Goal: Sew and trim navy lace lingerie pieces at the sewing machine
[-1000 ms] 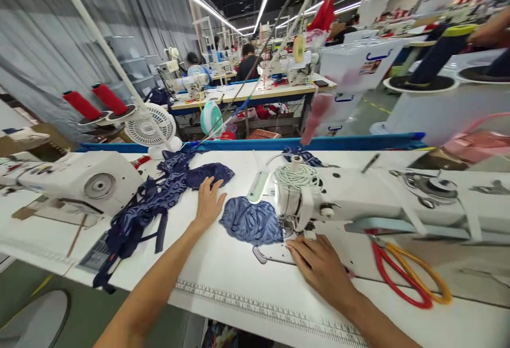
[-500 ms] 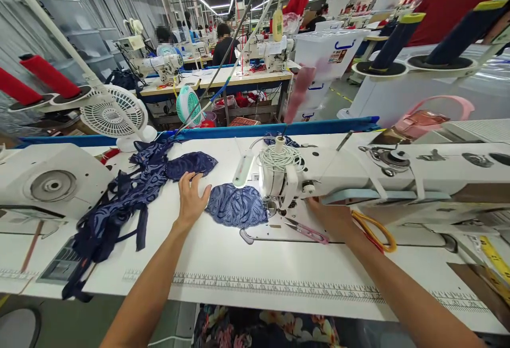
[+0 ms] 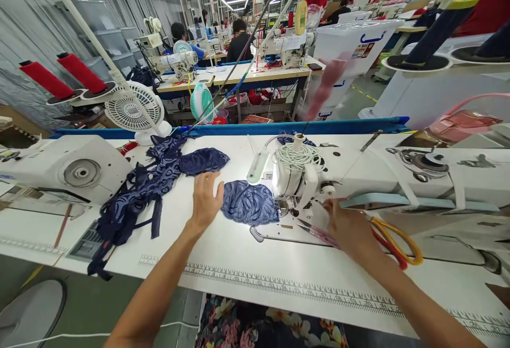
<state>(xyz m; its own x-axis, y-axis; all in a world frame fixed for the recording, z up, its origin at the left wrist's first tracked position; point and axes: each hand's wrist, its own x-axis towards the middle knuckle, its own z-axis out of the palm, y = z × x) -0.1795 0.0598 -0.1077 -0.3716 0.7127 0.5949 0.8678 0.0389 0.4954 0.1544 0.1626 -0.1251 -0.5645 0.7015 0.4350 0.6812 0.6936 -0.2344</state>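
Observation:
A blue lace fabric piece (image 3: 250, 202) lies on the white table, its right end by the presser foot of the sewing machine (image 3: 295, 178). My left hand (image 3: 207, 196) is just left of this piece, fingers apart and holding nothing; its fingertips are near a dark blue cup-shaped piece (image 3: 204, 161). That piece adjoins a heap of navy lace garments and straps (image 3: 139, 196). My right hand (image 3: 345, 223) is beside the machine head, above the handles of pink-handled snips (image 3: 319, 232). Its fingers are bent and partly blurred, so whether they hold anything is unclear.
Yellow and red scissors (image 3: 398, 242) lie right of my right wrist. A second machine (image 3: 67, 170) stands at the left, with a white fan (image 3: 134, 111) behind it. A ruler strip (image 3: 279, 284) runs along the front edge. People sit at machines farther back.
The view has turned, shifting most things. My right hand has come out from beside the machine head toward the pink snips. My left hand stays beside the blue lace piece.

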